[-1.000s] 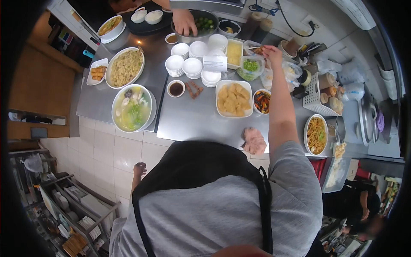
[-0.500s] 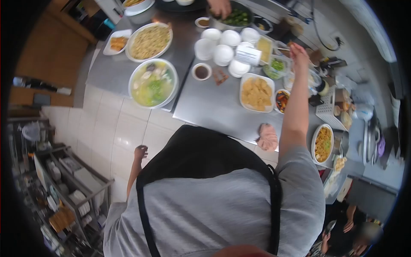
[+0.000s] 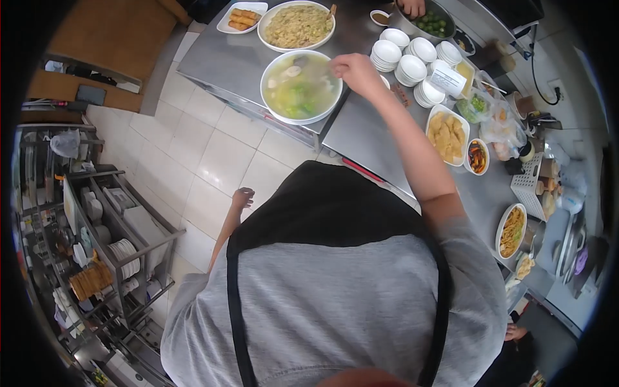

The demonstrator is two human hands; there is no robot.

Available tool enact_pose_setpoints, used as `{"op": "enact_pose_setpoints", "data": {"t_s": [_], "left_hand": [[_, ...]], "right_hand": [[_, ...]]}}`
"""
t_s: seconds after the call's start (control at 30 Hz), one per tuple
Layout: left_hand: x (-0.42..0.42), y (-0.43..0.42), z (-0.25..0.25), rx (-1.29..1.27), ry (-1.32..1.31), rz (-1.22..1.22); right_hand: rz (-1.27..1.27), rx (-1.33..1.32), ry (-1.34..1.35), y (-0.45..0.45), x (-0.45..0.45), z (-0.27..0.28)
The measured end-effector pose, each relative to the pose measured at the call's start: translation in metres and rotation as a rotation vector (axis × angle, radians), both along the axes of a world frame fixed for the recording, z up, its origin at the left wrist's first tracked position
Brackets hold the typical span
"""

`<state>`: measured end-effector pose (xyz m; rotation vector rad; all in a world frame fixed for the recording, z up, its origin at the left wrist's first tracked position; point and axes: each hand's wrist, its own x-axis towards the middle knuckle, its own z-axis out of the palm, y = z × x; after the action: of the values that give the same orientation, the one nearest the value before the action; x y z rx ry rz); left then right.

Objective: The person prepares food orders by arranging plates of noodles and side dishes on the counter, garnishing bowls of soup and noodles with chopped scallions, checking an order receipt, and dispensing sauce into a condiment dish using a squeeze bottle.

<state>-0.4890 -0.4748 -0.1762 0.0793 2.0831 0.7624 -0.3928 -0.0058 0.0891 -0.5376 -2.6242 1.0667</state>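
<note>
My right hand reaches over the right rim of a large white bowl of soup, fingers pinched together. Whatever they hold, if anything, is too small to make out. Pale pieces and green leaves float in the cloudy soup, and a haze hangs over it. My left hand hangs low on the left above the tiled floor, fingers loosely apart, holding nothing. Behind the soup stand an oval dish of fried rice and a small dish of rolls.
On the steel counter are stacked white bowls, a dish of golden fried pieces, a bag of chopped greens and a noodle dish. Another person's hand is in a pot of green vegetables. A shelf rack stands left.
My right hand has moved left from beside the containers on the right to the soup bowl. The view has turned left. A pink cloth on the counter edge no longer shows.
</note>
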Motion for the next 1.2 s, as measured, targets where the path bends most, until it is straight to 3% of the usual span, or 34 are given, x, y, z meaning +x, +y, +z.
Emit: {"op": "enact_pose_setpoints", "data": {"t_s": [0.13, 0.2, 0.27, 0.33, 0.5, 0.57, 0.63, 0.7, 0.73, 0.8, 0.87, 0.93, 0.97, 1.1, 1.2], "left_hand": [[-0.017, -0.012, 0.001, -0.046, -0.024, -0.043], [-0.026, -0.016, 0.003, -0.072, -0.024, -0.095], [-0.045, -0.020, -0.010, -0.047, -0.039, -0.091], [-0.059, -0.014, -0.014, -0.015, -0.051, -0.085], [-0.081, 0.019, 0.001, -0.049, 0.008, -0.092], [-0.083, 0.030, 0.006, -0.047, 0.033, -0.127], [-0.085, 0.038, 0.010, -0.041, 0.052, -0.159], [-0.087, 0.049, 0.018, -0.040, 0.072, -0.191], [-0.086, 0.058, 0.031, -0.028, 0.111, -0.233], [-0.092, 0.073, 0.042, 0.002, 0.160, -0.277], [-0.098, 0.093, 0.058, 0.092, 0.240, -0.251], [-0.095, 0.113, 0.091, 0.233, 0.262, -0.218], [-0.092, 0.125, 0.110, 0.269, 0.277, -0.230], [-0.087, 0.172, 0.167, 0.461, 0.231, -0.138], [-0.074, 0.209, 0.211, 0.630, 0.066, -0.018]], "right_hand": [[-0.091, 0.130, -0.104, -0.028, -0.013, 0.020], [-0.061, 0.249, 0.104, -0.037, -0.017, 0.005], [-0.046, 0.286, 0.010, -0.045, -0.012, -0.009], [0.109, 0.449, 0.280, -0.040, 0.000, -0.031], [-0.248, 0.148, -0.042, -0.036, 0.130, 0.036], [-0.477, 0.103, -0.258, -0.031, 0.204, 0.026], [-0.694, 0.157, -0.363, -0.043, 0.275, 0.012], [-0.691, 0.421, -0.516, -0.058, 0.333, -0.027], [-0.696, 0.416, -0.512, -0.071, 0.348, -0.051], [-0.906, 0.720, -0.263, -0.091, 0.370, -0.091], [-1.011, 0.577, -0.295, -0.104, 0.362, -0.089], [-0.933, -0.010, -0.122, -0.113, 0.347, -0.067], [-0.924, -0.179, -0.072, -0.116, 0.334, -0.066], [-0.657, -0.471, 0.079, -0.120, 0.258, -0.091], [-0.640, -0.355, 0.085, -0.104, 0.181, -0.080]]}}
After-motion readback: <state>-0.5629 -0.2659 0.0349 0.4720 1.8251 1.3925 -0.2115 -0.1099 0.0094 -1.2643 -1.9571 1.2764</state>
